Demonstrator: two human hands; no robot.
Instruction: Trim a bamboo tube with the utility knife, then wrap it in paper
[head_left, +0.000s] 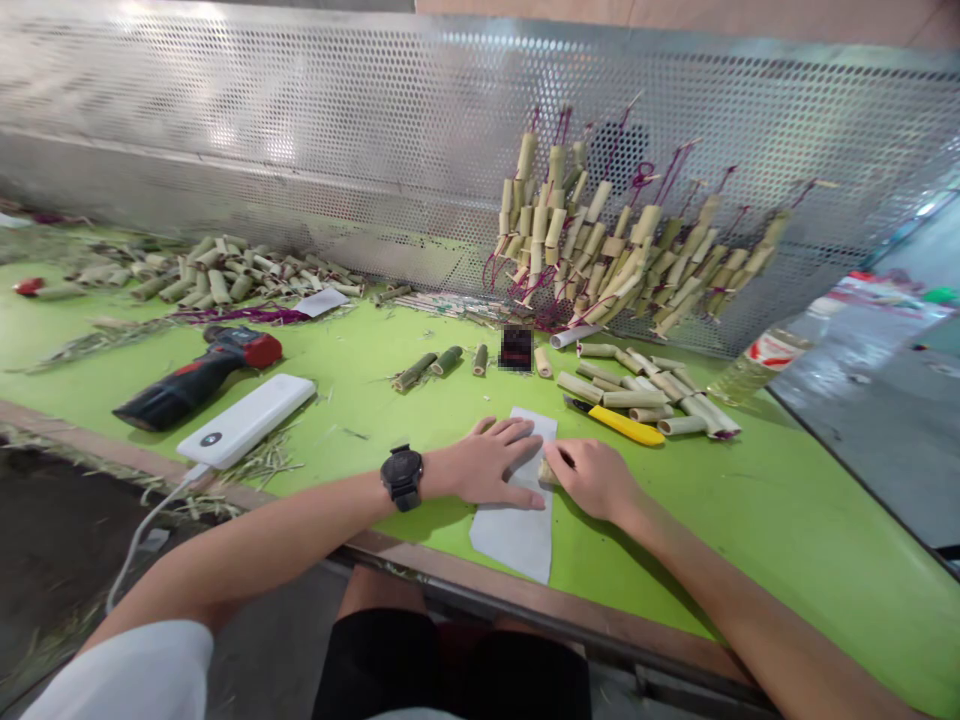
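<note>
My left hand lies flat with fingers spread on a pale sheet of sandpaper-like paper on the green table. Against the paper's right edge, my right hand is closed on a short bamboo piece, mostly hidden by the fingers. Just beyond the right hand rests a yellow utility knife. Past the paper stand or lie several cut bamboo pieces, among them a green one and a pale one. A bundle of joined bamboo pieces lies behind the knife.
A cordless drill and a white power bank with a cable lie at left. Behind them is a bamboo heap. Strung bamboo figures lean on the perforated metal panel. A bottle lies tilted at right.
</note>
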